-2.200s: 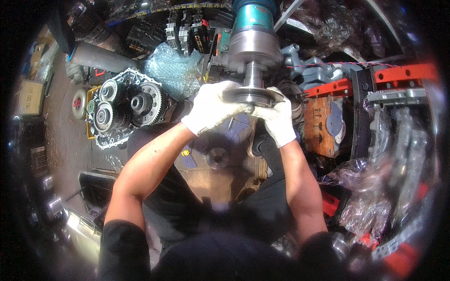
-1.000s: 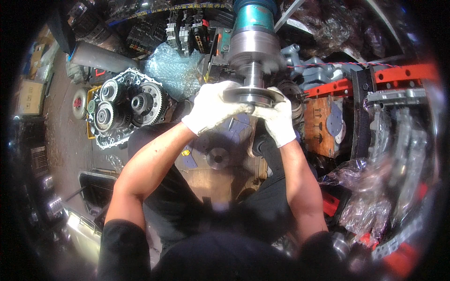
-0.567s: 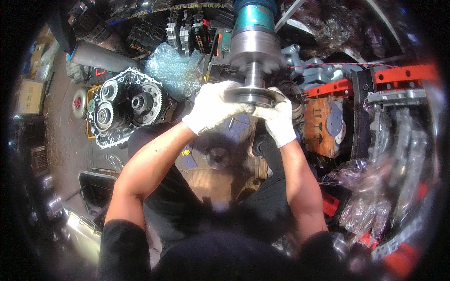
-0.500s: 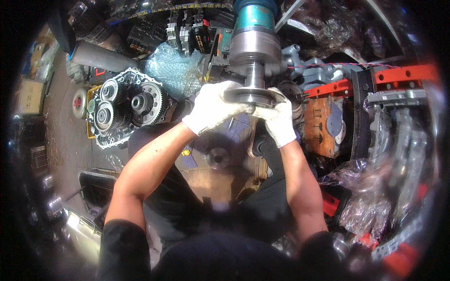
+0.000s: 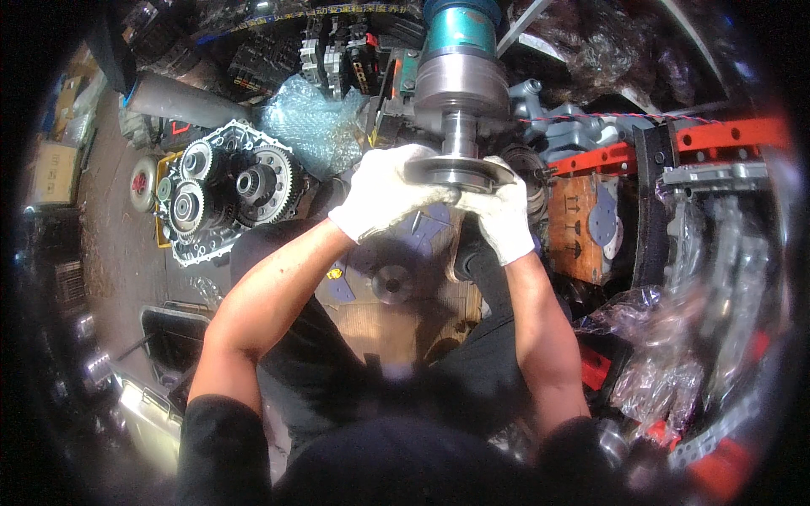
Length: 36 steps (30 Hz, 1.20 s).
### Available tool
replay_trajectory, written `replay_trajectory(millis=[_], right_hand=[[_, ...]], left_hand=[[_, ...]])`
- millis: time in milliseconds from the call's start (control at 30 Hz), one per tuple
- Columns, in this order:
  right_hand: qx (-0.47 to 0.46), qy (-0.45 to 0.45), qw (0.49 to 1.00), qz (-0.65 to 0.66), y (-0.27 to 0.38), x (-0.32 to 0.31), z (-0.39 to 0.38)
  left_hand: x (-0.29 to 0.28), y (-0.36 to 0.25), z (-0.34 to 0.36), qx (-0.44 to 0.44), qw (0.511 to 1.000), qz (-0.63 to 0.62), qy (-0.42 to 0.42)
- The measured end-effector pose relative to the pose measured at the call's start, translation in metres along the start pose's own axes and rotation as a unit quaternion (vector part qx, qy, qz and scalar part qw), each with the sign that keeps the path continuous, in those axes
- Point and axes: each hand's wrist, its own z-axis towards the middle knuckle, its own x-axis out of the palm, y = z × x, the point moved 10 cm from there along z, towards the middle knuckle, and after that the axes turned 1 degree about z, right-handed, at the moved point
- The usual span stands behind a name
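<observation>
Flanged shaft (image 5: 459, 139) is projecting axially bodyward from steel cylinder (image 5: 462, 86); left hand (image 5: 384, 192) and right hand (image 5: 504, 216) clasping opposite edges of flange (image 5: 456, 174).

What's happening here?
A person's white-gloved left hand and white-gloved right hand hold opposite sides of a round, silver metal flange. A shiny, cylindrical steel shaft runs between it and a teal-and-silver cylindrical machine head. Both hands have a grip on the flange now. Off to the left sits a large, silver, toothed metal gear.
</observation>
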Motion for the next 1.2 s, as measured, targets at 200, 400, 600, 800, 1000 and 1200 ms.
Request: replay_trajectory(millis=[200, 400, 600, 800, 1000, 1200], right_hand=[[0.003, -0.008, 1.000, -0.018, 0.002, 0.000, 0.000], [-0.005, -0.008, 0.999, -0.052, 0.000, -0.002, 0.002], [-0.003, -0.017, 1.000, -0.018, -0.005, -0.005, 0.002], [-0.025, 0.003, 0.999, -0.024, 0.004, 0.001, 0.000], [0.007, -0.001, 1.000, -0.001, 0.000, 0.000, 0.000], [-0.029, -0.011, 0.997, -0.067, -0.001, -0.006, 0.002]], left_hand=[[-0.001, -0.004, 0.001, 0.008, 1.000, 0.010, -0.006], [-0.002, -0.004, 0.000, 0.014, 1.000, 0.015, -0.007], [-0.002, -0.005, 0.001, 0.029, 0.999, -0.001, -0.016], [0.000, -0.001, 0.001, 0.015, 1.000, 0.013, -0.002], [-0.003, -0.005, 0.002, 0.042, 0.999, 0.020, -0.017], [0.000, -0.002, 0.001, 0.004, 1.000, 0.014, 0.004]])
